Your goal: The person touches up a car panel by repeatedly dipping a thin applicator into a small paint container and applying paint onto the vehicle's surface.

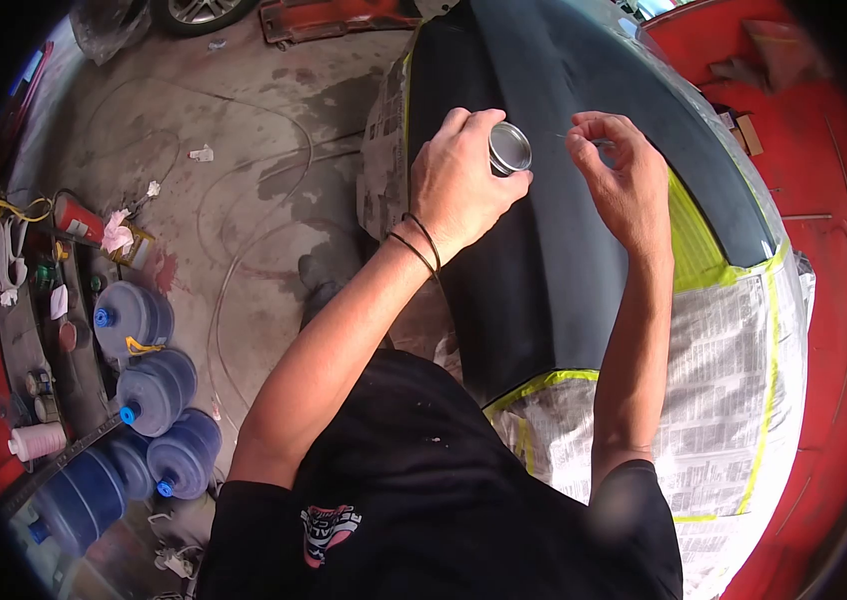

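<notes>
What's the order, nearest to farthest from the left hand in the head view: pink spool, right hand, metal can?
1. Metal can: held in the left hand, at its fingers.
2. Right hand: raised to the right, across a gap.
3. Pink spool: far off at the picture's left edge.

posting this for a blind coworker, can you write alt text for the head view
A person's left hand holds a small round tin above a dark vehicle panel, while the right hand, curled, is raised apart from it. Newspaper and yellow-green tape border the panel. Large blue jugs are at the picture's left.
</notes>
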`<action>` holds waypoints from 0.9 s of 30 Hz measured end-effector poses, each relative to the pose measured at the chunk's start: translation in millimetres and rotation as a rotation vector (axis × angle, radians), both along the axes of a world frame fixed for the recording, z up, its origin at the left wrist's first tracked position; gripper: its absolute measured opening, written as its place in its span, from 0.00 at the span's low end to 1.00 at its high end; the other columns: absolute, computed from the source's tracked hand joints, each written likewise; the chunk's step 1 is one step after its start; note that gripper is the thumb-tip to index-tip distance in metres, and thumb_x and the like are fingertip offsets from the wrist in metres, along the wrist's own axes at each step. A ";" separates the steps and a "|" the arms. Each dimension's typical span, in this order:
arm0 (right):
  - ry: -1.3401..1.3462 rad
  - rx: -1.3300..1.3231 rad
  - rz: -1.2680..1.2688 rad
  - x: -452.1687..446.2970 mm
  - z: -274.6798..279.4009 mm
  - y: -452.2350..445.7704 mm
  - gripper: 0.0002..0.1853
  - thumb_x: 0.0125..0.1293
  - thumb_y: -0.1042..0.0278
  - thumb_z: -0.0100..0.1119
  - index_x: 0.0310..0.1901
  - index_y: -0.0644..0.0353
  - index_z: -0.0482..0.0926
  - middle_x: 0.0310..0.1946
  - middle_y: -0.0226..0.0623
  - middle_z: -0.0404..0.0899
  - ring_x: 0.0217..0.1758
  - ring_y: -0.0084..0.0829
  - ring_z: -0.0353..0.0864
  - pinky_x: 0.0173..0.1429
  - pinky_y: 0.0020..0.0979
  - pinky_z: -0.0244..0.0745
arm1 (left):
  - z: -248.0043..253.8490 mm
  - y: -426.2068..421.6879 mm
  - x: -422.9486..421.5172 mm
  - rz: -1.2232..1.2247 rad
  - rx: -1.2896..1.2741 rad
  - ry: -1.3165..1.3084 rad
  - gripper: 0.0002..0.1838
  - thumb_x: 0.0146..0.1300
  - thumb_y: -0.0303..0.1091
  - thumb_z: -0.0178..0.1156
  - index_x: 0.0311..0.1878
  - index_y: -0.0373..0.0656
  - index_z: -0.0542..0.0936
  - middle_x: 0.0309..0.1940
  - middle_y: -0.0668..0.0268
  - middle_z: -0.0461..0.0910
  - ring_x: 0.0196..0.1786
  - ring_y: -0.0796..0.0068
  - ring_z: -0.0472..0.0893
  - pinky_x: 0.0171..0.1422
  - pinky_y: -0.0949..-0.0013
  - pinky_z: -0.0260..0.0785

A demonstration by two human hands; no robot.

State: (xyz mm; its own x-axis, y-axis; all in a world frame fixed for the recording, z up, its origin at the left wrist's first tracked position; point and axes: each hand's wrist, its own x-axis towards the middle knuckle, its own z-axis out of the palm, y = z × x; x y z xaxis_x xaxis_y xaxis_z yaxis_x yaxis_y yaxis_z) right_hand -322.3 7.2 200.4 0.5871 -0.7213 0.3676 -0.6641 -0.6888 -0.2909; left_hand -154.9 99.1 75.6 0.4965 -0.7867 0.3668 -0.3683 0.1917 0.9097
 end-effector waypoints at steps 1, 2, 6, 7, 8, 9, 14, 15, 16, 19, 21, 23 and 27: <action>0.012 -0.002 -0.004 1.8 2.3 -3.7 0.14 0.79 0.57 0.74 0.50 0.61 0.95 0.63 0.39 0.97 0.63 0.45 0.95 0.69 0.45 0.88 | 1.5 -4.4 2.0 -0.006 -0.009 0.001 0.37 0.59 0.39 0.88 0.73 0.40 0.89 0.57 0.54 0.89 0.55 0.52 0.93 0.63 0.52 0.87; 0.036 -0.050 0.025 2.1 3.6 -8.8 0.14 0.79 0.57 0.74 0.50 0.61 0.95 0.64 0.40 0.96 0.64 0.45 0.94 0.69 0.45 0.88 | 2.8 -7.7 3.7 -0.012 -0.015 0.002 0.37 0.59 0.39 0.88 0.72 0.40 0.89 0.57 0.54 0.89 0.55 0.52 0.93 0.63 0.52 0.87; 0.079 -0.033 0.057 12.0 5.0 -11.5 0.12 0.78 0.59 0.76 0.50 0.60 0.96 0.70 0.38 0.94 0.66 0.46 0.92 0.68 0.45 0.88 | 4.0 -16.2 7.5 -0.002 -0.009 -0.019 0.37 0.59 0.39 0.88 0.72 0.39 0.89 0.57 0.54 0.89 0.57 0.50 0.92 0.64 0.51 0.87; 0.079 -0.005 0.055 14.7 5.0 -11.0 0.11 0.77 0.60 0.76 0.50 0.59 0.96 0.71 0.38 0.94 0.67 0.46 0.92 0.68 0.45 0.88 | 3.9 -18.9 7.7 0.000 -0.016 -0.020 0.37 0.59 0.39 0.88 0.72 0.39 0.89 0.57 0.54 0.89 0.57 0.49 0.92 0.64 0.50 0.87; 0.096 -0.007 0.060 17.6 4.7 -11.9 0.11 0.77 0.61 0.76 0.50 0.59 0.96 0.71 0.37 0.94 0.68 0.46 0.92 0.69 0.45 0.88 | 3.1 -21.4 9.1 -0.001 -0.022 -0.029 0.37 0.59 0.39 0.88 0.72 0.39 0.89 0.57 0.53 0.89 0.57 0.49 0.92 0.64 0.50 0.86; 0.116 -0.009 0.065 20.1 4.5 -12.7 0.10 0.77 0.62 0.77 0.50 0.58 0.96 0.71 0.36 0.93 0.69 0.45 0.91 0.69 0.44 0.88 | 1.8 -23.4 10.0 -0.002 -0.027 -0.035 0.37 0.58 0.39 0.88 0.72 0.39 0.89 0.57 0.53 0.89 0.57 0.49 0.92 0.64 0.50 0.86; 0.158 -0.033 0.090 28.2 -5.9 -22.0 0.09 0.76 0.63 0.76 0.49 0.57 0.97 0.71 0.36 0.93 0.70 0.45 0.91 0.70 0.45 0.88 | -1.0 -32.0 13.8 -0.005 -0.024 -0.050 0.37 0.58 0.38 0.89 0.71 0.39 0.89 0.57 0.53 0.89 0.58 0.48 0.92 0.64 0.50 0.86; 0.171 -0.054 0.105 28.8 -8.7 -24.8 0.09 0.75 0.63 0.76 0.49 0.57 0.97 0.71 0.36 0.93 0.70 0.45 0.91 0.70 0.45 0.88 | -1.9 -33.3 14.5 -0.006 -0.023 -0.047 0.37 0.58 0.38 0.88 0.71 0.39 0.89 0.57 0.53 0.89 0.58 0.48 0.92 0.64 0.50 0.86; 0.185 -0.075 0.120 29.8 -10.9 -27.2 0.09 0.75 0.63 0.76 0.48 0.57 0.97 0.71 0.36 0.93 0.70 0.45 0.91 0.70 0.45 0.88 | -2.7 -34.7 15.3 -0.008 -0.021 -0.043 0.37 0.58 0.38 0.88 0.71 0.39 0.89 0.57 0.53 0.89 0.58 0.48 0.92 0.64 0.50 0.86; 0.187 -0.051 0.109 32.7 -14.0 -29.6 0.09 0.75 0.63 0.76 0.48 0.57 0.97 0.71 0.35 0.93 0.69 0.44 0.91 0.68 0.45 0.89 | -4.6 -38.9 16.7 0.000 -0.028 -0.035 0.37 0.59 0.38 0.88 0.71 0.39 0.89 0.57 0.53 0.89 0.58 0.48 0.92 0.65 0.50 0.86; 0.143 -0.019 0.091 35.0 -5.9 -31.1 0.10 0.75 0.62 0.76 0.49 0.58 0.97 0.70 0.35 0.94 0.67 0.44 0.92 0.66 0.45 0.89 | -5.6 -40.1 19.7 0.000 -0.025 -0.031 0.37 0.59 0.38 0.88 0.71 0.39 0.89 0.57 0.53 0.89 0.58 0.48 0.92 0.65 0.50 0.86; 0.111 -0.006 0.080 32.6 2.8 -38.8 0.10 0.76 0.62 0.76 0.50 0.59 0.96 0.69 0.35 0.95 0.64 0.44 0.93 0.63 0.44 0.89 | -7.0 -41.7 20.3 0.001 -0.016 -0.017 0.37 0.59 0.38 0.89 0.72 0.38 0.88 0.57 0.53 0.89 0.59 0.48 0.92 0.65 0.50 0.86; -0.017 -0.019 0.113 4.0 20.6 -108.8 0.14 0.82 0.58 0.76 0.56 0.60 0.96 0.61 0.39 0.98 0.54 0.39 0.97 0.60 0.40 0.89 | -16.2 -42.7 24.2 0.003 -0.019 0.015 0.37 0.60 0.36 0.89 0.72 0.37 0.88 0.57 0.54 0.89 0.58 0.50 0.92 0.66 0.51 0.86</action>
State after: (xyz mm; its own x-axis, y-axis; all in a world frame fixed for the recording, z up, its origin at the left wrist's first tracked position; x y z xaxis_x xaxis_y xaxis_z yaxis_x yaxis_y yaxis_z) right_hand -318.3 -101.6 221.0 0.6576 -0.6439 0.3913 -0.5770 -0.7643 -0.2879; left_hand -130.7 56.4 59.4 0.5046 -0.7781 0.3741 -0.3550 0.2080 0.9114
